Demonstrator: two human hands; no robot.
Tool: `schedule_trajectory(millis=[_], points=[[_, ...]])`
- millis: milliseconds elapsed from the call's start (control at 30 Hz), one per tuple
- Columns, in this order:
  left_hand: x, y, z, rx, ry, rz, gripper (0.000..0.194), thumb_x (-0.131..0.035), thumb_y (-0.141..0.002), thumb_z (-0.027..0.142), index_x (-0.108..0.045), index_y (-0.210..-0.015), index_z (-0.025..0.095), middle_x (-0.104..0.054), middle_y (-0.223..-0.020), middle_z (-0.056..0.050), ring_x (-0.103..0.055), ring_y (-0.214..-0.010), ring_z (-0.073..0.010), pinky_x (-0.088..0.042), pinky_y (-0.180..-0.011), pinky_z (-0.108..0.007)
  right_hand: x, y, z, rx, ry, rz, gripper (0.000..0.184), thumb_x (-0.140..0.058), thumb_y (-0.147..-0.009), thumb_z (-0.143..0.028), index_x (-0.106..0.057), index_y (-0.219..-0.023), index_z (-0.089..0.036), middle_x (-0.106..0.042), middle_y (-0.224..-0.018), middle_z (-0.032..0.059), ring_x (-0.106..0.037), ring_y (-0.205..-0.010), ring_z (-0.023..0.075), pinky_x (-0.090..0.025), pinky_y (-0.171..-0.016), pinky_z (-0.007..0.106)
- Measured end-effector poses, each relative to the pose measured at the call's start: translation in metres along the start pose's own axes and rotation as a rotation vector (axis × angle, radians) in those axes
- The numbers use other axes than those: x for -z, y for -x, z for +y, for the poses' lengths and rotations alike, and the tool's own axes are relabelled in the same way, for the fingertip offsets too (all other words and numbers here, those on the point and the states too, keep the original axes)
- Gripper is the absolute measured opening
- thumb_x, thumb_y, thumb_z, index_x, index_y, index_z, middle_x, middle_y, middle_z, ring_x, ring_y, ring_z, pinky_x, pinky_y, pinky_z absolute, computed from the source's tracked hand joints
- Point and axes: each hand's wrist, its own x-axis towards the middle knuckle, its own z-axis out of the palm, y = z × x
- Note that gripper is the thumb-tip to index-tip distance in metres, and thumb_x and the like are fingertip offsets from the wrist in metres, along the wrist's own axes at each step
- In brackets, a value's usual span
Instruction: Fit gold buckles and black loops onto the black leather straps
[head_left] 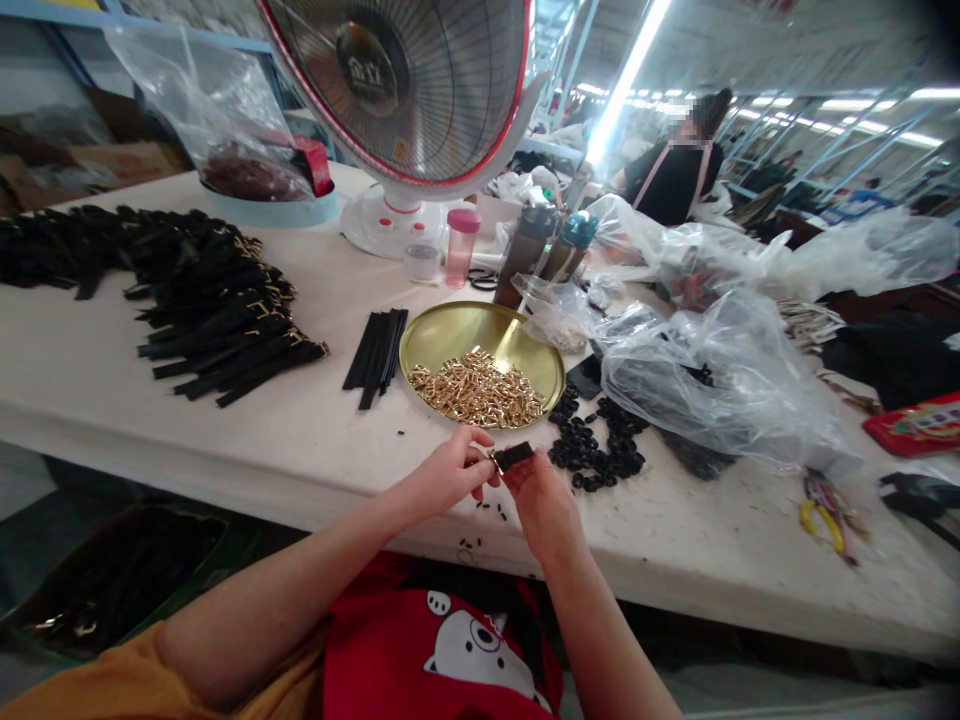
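Over a pale surface (315,430), near its front edge, a person's two hands meet just in front of a brass-coloured tray (450,325) holding gold metal pieces (480,395). Between them is a short black strap (515,456). The left hand (459,468) has its fingers pinching a small gold fitting (496,463) at one end; the right hand (547,505) has its fingers closed on the other. Whether the two parts are joined is too small to tell. Keeping the strap flat and the fitting square should help alignment.

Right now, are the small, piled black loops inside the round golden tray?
No, the loops lie on the pale table, beside the tray.
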Motion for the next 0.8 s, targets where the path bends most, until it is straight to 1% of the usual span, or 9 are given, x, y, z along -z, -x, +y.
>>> schedule_trajectory(millis=[33, 100, 200, 267, 367, 433, 600, 667, 800], points=[[0.001, 0.000, 0.000, 0.020, 0.016, -0.027, 0.022, -0.048, -0.079, 0.026, -0.036, -0.095, 0.016, -0.060, -0.068, 0.001, -0.053, -0.051, -0.0092, -0.042, -0.050, -0.022, 0.002, 0.000, -0.001, -0.008, -0.010, -0.012, 0.022, -0.061, -0.072, -0.040, -0.063, -0.072, -0.018, -0.065, -0.074, 0.0010, -0.058, -0.073, 0.0153, -0.045, -0.073, 0.030], [0.001, 0.001, 0.000, 0.043, 0.011, -0.046, 0.023, -0.049, -0.079, 0.028, -0.037, -0.095, 0.016, -0.061, -0.069, 0.000, -0.054, -0.052, -0.0094, -0.041, -0.050, -0.021, 0.003, 0.001, -0.001, -0.031, -0.009, -0.060, 0.016, -0.067, -0.068, -0.033, -0.063, -0.074, -0.019, -0.063, -0.071, -0.0018, -0.056, -0.067, 0.0125, -0.045, -0.070, 0.028], [0.003, 0.003, 0.001, 0.050, -0.082, -0.027, 0.021, -0.047, -0.080, 0.030, -0.041, -0.094, 0.017, -0.061, -0.070, 0.000, -0.056, -0.055, -0.0108, -0.041, -0.052, -0.022, 0.004, 0.004, 0.000, -0.137, 0.036, -0.152, 0.021, -0.065, -0.071, -0.035, -0.063, -0.087, -0.021, -0.064, -0.081, -0.0007, -0.057, -0.071, 0.0120, -0.045, -0.070, 0.027], [0.004, 0.004, 0.003, 0.040, -0.199, -0.012, 0.017, -0.047, -0.080, 0.031, -0.045, -0.090, 0.017, -0.061, -0.069, 0.000, -0.057, -0.057, -0.0117, -0.041, -0.053, -0.022, 0.006, 0.005, 0.001, -0.210, 0.081, -0.178, 0.024, -0.063, -0.072, -0.037, -0.063, -0.090, -0.021, -0.064, -0.083, 0.0004, -0.057, -0.072, 0.0117, -0.045, -0.067, 0.025], [0.006, 0.006, 0.006, 0.003, -0.382, 0.021, 0.013, -0.047, -0.080, 0.030, -0.050, -0.080, 0.017, -0.061, -0.069, 0.000, -0.056, -0.060, -0.0127, -0.040, -0.054, -0.022, 0.009, 0.006, 0.002, -0.264, 0.122, -0.197, 0.022, -0.066, -0.070, -0.035, -0.064, -0.084, -0.019, -0.062, -0.073, -0.0012, -0.053, -0.060, 0.0089, -0.044, -0.058, 0.021], [0.005, 0.006, 0.007, -0.015, -0.440, 0.032, 0.013, -0.047, -0.079, 0.030, -0.052, -0.078, 0.017, -0.061, -0.069, 0.000, -0.056, -0.062, -0.0133, -0.039, -0.055, -0.022, 0.011, 0.006, 0.001, -0.290, 0.091, -0.214, 0.020, -0.069, -0.067, -0.034, -0.063, -0.080, -0.019, -0.060, -0.069, -0.0024, -0.050, -0.056, 0.0077, -0.043, -0.055, 0.020], [0.005, 0.008, 0.007, 0.009, -0.373, -0.053, 0.018, -0.050, -0.078, 0.034, -0.052, -0.079, 0.017, -0.061, -0.069, 0.001, -0.055, -0.058, -0.0118, -0.038, -0.052, -0.021, 0.014, 0.011, -0.001, -0.347, -0.001, -0.292, 0.019, -0.071, -0.066, -0.031, -0.060, -0.074, -0.018, -0.057, -0.066, -0.0034, -0.050, -0.057, 0.0075, -0.042, -0.055, 0.020], [0.007, 0.011, 0.006, 0.006, -0.390, -0.064, 0.018, -0.053, -0.075, 0.035, -0.053, -0.079, 0.017, -0.060, -0.066, 0.002, -0.054, -0.058, -0.0118, -0.037, -0.051, -0.020, 0.015, 0.013, -0.004, -0.340, -0.007, -0.274, 0.019, -0.070, -0.066, -0.032, -0.060, -0.073, -0.018, -0.057, -0.066, -0.0031, -0.051, -0.059, 0.0083, -0.043, -0.057, 0.021], [0.013, 0.021, 0.010, 0.007, -0.416, -0.066, 0.015, -0.054, -0.074, 0.032, -0.053, -0.079, 0.018, -0.058, -0.063, 0.003, -0.053, -0.057, -0.0114, -0.036, -0.052, -0.021, 0.016, 0.016, -0.006, -0.258, 0.021, -0.171, 0.023, -0.067, -0.068, -0.039, -0.059, -0.076, -0.018, -0.060, -0.073, -0.0006, -0.052, -0.061, 0.0102, -0.043, -0.057, 0.023]])
